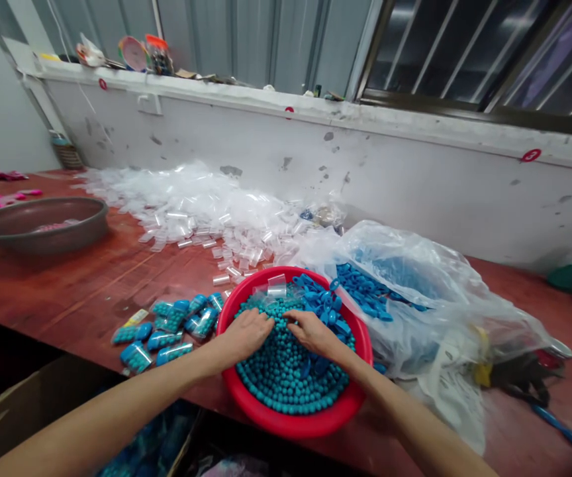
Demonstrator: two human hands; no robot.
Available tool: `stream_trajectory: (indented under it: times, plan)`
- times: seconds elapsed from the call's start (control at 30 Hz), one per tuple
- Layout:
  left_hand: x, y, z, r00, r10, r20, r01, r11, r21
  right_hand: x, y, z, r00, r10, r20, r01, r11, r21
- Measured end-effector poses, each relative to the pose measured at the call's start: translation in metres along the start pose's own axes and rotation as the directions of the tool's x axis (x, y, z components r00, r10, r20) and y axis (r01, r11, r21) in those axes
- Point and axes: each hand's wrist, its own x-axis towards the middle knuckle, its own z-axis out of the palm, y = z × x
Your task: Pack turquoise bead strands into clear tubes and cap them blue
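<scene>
A red basin (293, 424) at the table's front edge holds many small teal beads (286, 381). Blue plastic caps (323, 301) are heaped at its right side, and a clear plastic tube (277, 286) lies on the beads at the back. Over the beads is my left hand (252, 333), its fingers curled and closed; what they hold is hidden. Facing it, my right hand (312, 331) has its thumb and fingers bent together beside the caps, and I cannot make out what is between them.
Several bead-filled tubes with blue caps (169, 321) lie left of the basin. Behind it spreads a pile of clear tubes (187, 199). A plastic bag (445, 285) of blue caps lies to the right. A brown bowl (42, 242) stands far left, and a cardboard box (22, 404) below the edge.
</scene>
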Motion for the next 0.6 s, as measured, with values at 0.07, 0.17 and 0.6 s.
stream_trajectory:
  times: [0.07, 0.17, 0.6]
  plan:
    - [0.001, 0.0, 0.0, 0.996, 0.019, 0.093, -0.015, 0.999, -0.041, -0.024, 0.001, -0.008, 1.0, 0.01, 0.009, -0.009, 1.0, -0.028]
    - [0.002, 0.003, -0.006, 0.98, 0.021, 0.198, -0.007, 0.998, -0.067, -0.049, -0.003, -0.011, 0.985, 0.016, 0.171, 0.027, 0.969, -0.244]
    - [0.008, 0.035, 0.006, 0.904, -0.115, 0.411, 0.251, 0.922, -0.296, -0.052, 0.002, -0.009, 0.945, 0.313, 0.097, -0.229, 0.842, -0.489]
